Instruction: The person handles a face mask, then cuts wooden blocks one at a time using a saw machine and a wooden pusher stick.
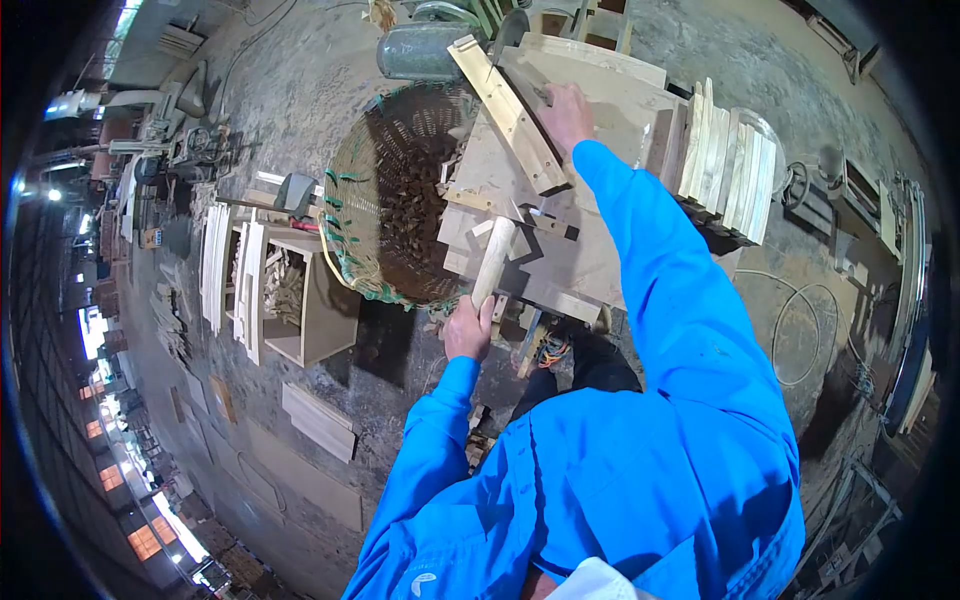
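Note:
My left hand [467, 330] is closed around the near end of a pale wooden strip [493, 262]. The strip's far end lies on the wooden work table [600, 235], beside small wooden blocks and a thin metal point. Further up the table, my right hand [568, 115] is at the right side of a long wooden bar [512, 118] with a dark edge. Its fingers are bent against the bar and partly hidden. The bar lies slantwise across the table, and its far end is near a round dark disc [511, 30].
A large woven basket [350, 215] of brown offcuts stands left of the table. Stacked boards [728, 170] are on the right. A wooden box [325, 325] holding wood pieces sits on the floor at left. A motor-like cylinder [428, 52] is beyond the basket; a cable loops at right.

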{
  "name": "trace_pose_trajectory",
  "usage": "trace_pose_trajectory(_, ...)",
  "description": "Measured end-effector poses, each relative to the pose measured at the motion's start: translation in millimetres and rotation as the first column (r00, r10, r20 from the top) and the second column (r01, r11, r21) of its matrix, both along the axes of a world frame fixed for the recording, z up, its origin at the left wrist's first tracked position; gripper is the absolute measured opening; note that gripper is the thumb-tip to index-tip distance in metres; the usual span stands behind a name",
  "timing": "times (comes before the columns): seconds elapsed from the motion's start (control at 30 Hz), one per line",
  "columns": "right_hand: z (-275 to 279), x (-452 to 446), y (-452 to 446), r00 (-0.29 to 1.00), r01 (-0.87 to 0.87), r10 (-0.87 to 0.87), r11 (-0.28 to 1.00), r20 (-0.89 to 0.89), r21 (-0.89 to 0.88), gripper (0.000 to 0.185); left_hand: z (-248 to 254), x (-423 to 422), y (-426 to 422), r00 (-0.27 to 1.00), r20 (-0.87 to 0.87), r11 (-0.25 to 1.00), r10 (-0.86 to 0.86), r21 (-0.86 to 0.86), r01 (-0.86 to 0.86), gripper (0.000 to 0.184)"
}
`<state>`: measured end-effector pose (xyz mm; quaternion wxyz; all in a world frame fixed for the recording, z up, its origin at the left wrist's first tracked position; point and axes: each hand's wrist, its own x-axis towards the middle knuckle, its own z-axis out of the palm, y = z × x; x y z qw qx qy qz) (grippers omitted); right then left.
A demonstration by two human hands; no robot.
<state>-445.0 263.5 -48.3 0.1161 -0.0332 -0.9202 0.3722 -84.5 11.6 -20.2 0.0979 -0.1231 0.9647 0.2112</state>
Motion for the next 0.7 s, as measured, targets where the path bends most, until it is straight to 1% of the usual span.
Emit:
trace_pose_trajectory(0.03,0.1,8.5,2.1,0.997,0.014,-0.01,0.999,-0.078,0.053,0.037,-1.4,4.0,-2.7,1.0,0.003,1.0,-0.003,0.002,0.003,0.052)
trace_pose_trajectory(0.07,-0.1,18.3,3.6,0.997,0.02,-0.015,0.998,-0.073,0.056,0.037,-2.7,9.1,-5.6,1.0,-0.007,1.0,-0.006,0.0,0.006,0.052)
trace_pose_trajectory(0.13,10.5,39.6,3.0,0.993,-0.12,0.122,0.984,-0.004,0.135,0.038,-4.9,18.7,-9.6,1.0,-0.015,1.0,-0.021,0.002,0.021,0.052)
trace_pose_trajectory(0.17,14.0,51.1,-1.0,0.993,-0.113,0.114,0.984,-0.001,0.137,0.038,-6.1,25.0,-12.5,0.999,-0.019,1.0,-0.027,-0.009,0.027,0.052)
trace_pose_trajectory(0.23,15.2,66.9,-9.2,0.995,-0.098,0.098,0.995,0.006,-0.009,0.034,-4.4,33.9,-17.3,0.999,-0.024,0.999,-0.034,-0.016,0.034,0.052)
trace_pose_trajectory(0.27,16.3,73.3,-12.6,0.995,-0.098,0.098,0.995,0.009,-0.004,0.034,-4.0,40.0,-19.7,0.999,-0.015,1.0,-0.029,-0.009,0.029,0.052)
trace_pose_trajectory(0.33,11.6,83.7,-18.9,1.0,0.006,-0.006,1.0,0.019,-0.014,0.026,-9.4,53.8,-24.6,1.0,-0.008,1.0,-0.023,0.002,0.023,0.052)
trace_pose_trajectory(0.37,10.6,85.9,-21.1,1.0,0.007,-0.007,1.0,0.017,-0.012,0.026,-11.0,58.7,-27.6,1.0,-0.013,1.0,-0.026,0.003,0.026,0.052)
trace_pose_trajectory(0.43,8.6,89.9,-27.9,0.985,-0.063,0.064,0.998,0.162,-0.008,0.031,-11.7,67.7,-34.6,0.999,-0.025,1.0,-0.03,0.001,0.03,0.052)
trace_pose_trajectory(0.47,6.9,87.7,-32.8,0.984,-0.065,0.066,0.998,0.163,-0.009,0.031,-11.8,71.3,-35.3,0.999,-0.019,1.0,-0.028,0.001,0.028,0.05)
trace_pose_trajectory(0.53,-7.8,80.7,-45.4,0.998,0.006,-0.004,1.0,0.056,-0.026,0.028,-5.7,80.5,-36.1,1.0,-0.013,1.0,-0.022,-0.001,0.022,0.048)
trace_pose_trajectory(0.6,-11.9,76.3,-53.3,0.998,0.005,-0.002,0.999,0.057,-0.042,0.028,0.7,90.7,-37.2,0.998,-0.055,0.998,-0.019,0.058,0.022,0.043)
trace_pose_trajectory(0.7,-10.0,57.1,-59.2,0.996,0.006,0.001,0.997,0.086,-0.083,0.027,-0.5,92.5,-40.3,0.999,-0.027,0.999,-0.023,0.038,0.024,0.039)
